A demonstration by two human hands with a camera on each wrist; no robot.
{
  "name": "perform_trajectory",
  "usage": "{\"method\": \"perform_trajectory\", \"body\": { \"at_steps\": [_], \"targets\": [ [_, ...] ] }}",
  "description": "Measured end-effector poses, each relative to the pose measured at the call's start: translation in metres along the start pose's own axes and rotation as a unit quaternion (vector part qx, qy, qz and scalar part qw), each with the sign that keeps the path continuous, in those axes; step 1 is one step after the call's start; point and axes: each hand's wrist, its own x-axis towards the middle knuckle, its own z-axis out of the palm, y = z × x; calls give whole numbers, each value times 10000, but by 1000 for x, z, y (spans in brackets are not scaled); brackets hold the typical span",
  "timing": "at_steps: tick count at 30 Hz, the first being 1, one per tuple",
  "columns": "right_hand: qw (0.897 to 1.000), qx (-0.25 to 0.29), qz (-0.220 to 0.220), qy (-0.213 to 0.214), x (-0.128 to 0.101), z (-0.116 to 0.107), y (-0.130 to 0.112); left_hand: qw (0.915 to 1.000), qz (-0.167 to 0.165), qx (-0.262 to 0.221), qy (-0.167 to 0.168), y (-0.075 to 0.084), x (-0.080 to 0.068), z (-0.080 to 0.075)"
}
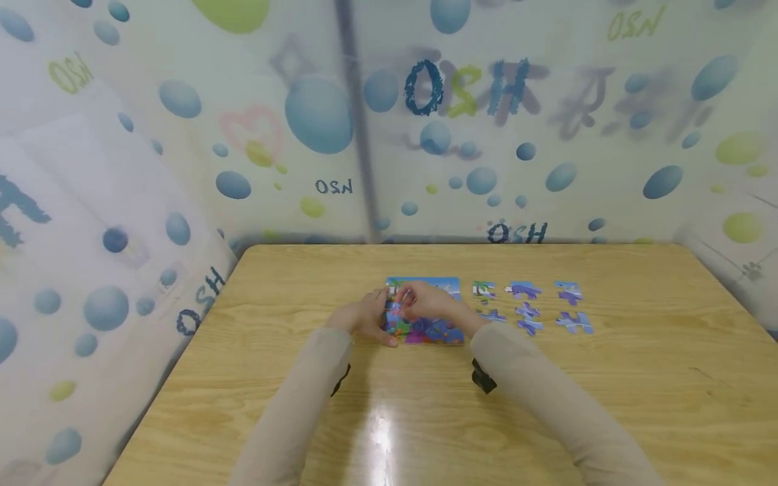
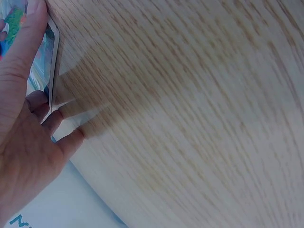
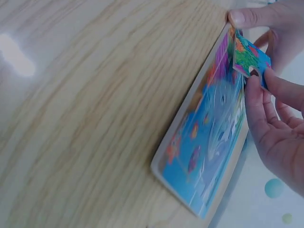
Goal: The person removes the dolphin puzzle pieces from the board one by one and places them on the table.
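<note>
A rectangular jigsaw board (image 1: pixel 434 332) with a pale frame and a bright blue undersea picture lies flat on the light wooden counter (image 1: pixel 638 378), a little beyond the middle, directly in front of the person. Both hands work at its left end.

The left hand (image 1: pixel 365 322) rests against the board's left edge: in the left wrist view its thumb (image 2: pixel 26 42) lies along the pale rim (image 2: pixel 54 61), while the other fingers (image 2: pixel 66 142) curl down to the counter beside the corner. It steadies the board rather than lifting it.

The right hand (image 1: pixel 428 302) reaches over the board from the right and pinches a small colourful jigsaw piece (image 3: pixel 249 59), green, orange and blue, between thumb and fingertips. In the right wrist view the piece is tilted, its lower edge at or just above the board's surface near the left end; whether it touches cannot be told. The remaining fingers are loosely bent.

To the right of the board, well clear of the hands, loose purple, blue and white jigsaw pieces (image 1: pixel 527 307) lie on the counter in two rows. Long beige sleeves (image 1: pixel 547 398) cover both forearms. A white plastic sheet printed with blue and green bubbles (image 1: pixel 316 115) surrounds the counter behind and at the sides.
</note>
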Motion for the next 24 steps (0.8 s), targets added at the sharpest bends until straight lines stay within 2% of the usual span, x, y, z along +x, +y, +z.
{"method": "perform_trajectory", "body": {
  "at_steps": [9, 14, 17, 24],
  "targets": [
    [9992, 375, -52, -152, -18, -19, 11, 9999, -33, -140, 52, 4, -3, -1],
    [9980, 517, 187, -318, -29, -30, 24, 9997, -65, -202, 101, 4, -2, 1],
    [9979, 429, 280, -393, -39, -37, 31, 9996, -54, -257, 70, 3, -2, 1],
    [9983, 71, 110, -575, -63, -51, 47, 9997, -6, -248, 18, 1, -1, 0]
  ]
}}
